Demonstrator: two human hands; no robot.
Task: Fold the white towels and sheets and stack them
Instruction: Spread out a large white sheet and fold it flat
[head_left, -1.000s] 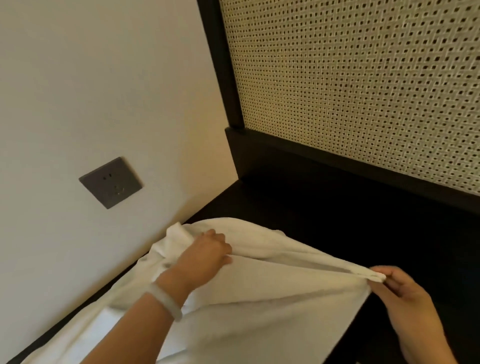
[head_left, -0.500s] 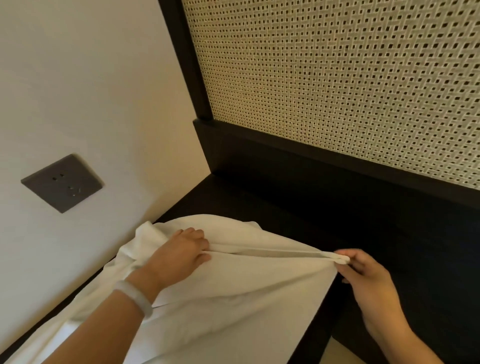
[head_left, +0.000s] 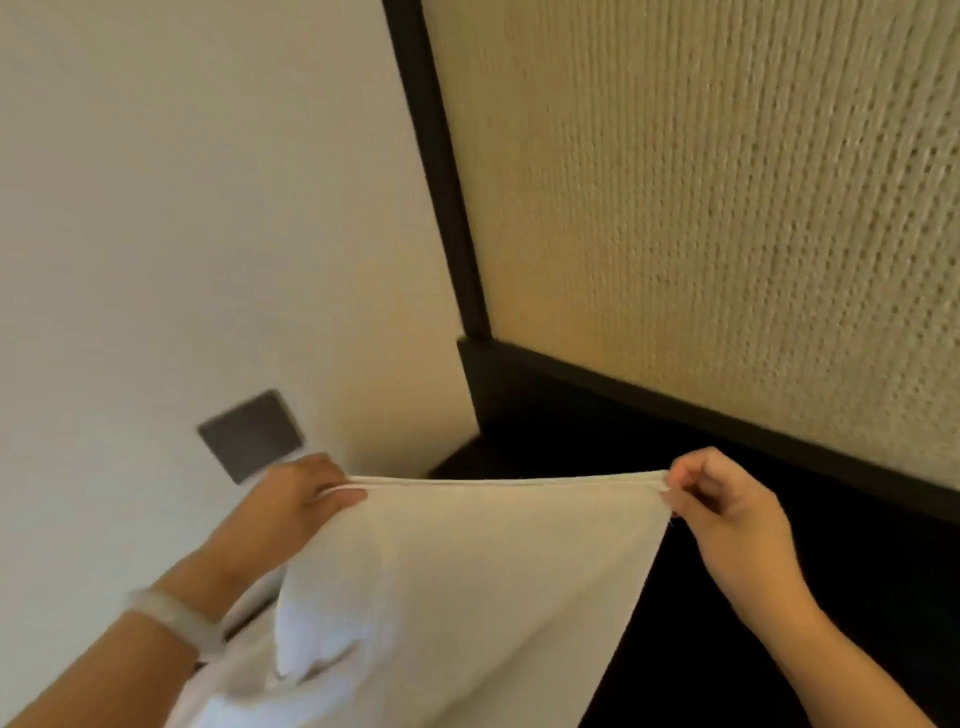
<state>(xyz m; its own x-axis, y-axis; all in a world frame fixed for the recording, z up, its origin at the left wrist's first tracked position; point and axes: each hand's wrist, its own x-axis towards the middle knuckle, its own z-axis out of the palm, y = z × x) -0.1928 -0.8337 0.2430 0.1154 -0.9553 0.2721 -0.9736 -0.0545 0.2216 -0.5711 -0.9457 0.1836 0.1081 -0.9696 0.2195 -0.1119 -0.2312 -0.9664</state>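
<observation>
A white towel (head_left: 467, 582) hangs in the air in front of me, its top edge pulled taut between both hands. My left hand (head_left: 296, 499) pinches the left end of that edge, and a pale bangle sits on that wrist. My right hand (head_left: 717, 504) pinches the right corner with curled fingers. The cloth drops down and to the left, where more bunched white fabric (head_left: 291, 654) lies below my left forearm. The frame is motion-blurred.
A dark wooden surface (head_left: 779, 597) runs below and behind the towel. A woven cane panel (head_left: 727, 208) in a dark frame (head_left: 447, 208) stands at the right. The pale wall at the left carries a dark socket plate (head_left: 249, 434).
Both hands have lifted the towel's edge off the dark surface and stretched it straight. My left hand now pinches the edge instead of resting on the cloth. The view has tilted up.
</observation>
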